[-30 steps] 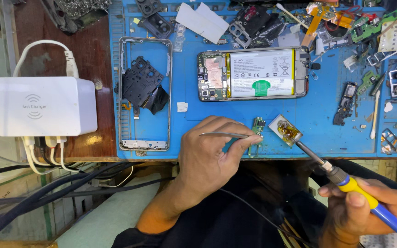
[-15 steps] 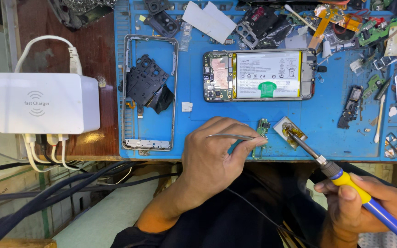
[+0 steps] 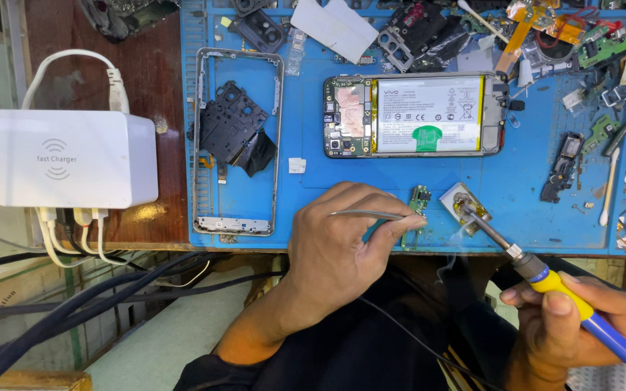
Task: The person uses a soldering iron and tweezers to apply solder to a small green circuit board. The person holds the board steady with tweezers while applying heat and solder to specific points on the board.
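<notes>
My left hand [image 3: 342, 246] grips metal tweezers [image 3: 367, 214] whose tips rest against a small green circuit board [image 3: 420, 199] near the front edge of the blue work mat [image 3: 313, 195]. In my right hand [image 3: 581, 322] is a soldering iron [image 3: 545, 279] with a yellow and blue handle. Its tip touches a small square tin of flux or solder [image 3: 464, 203] just right of the board, and a thin wisp of smoke rises there. An opened phone [image 3: 414, 116] with its battery exposed lies face down farther back on the mat.
A bare phone frame [image 3: 238, 141] with black inner parts lies at the mat's left. A white charger box [image 3: 70, 156] with cables sits on the wooden bench to the left. Loose boards, flex cables and small parts crowd the mat's back and right side.
The view has shifted slightly. The soldering iron tip has settled into the small tin, and smoke now shows. My left hand keeps the tweezers on the small board.
</notes>
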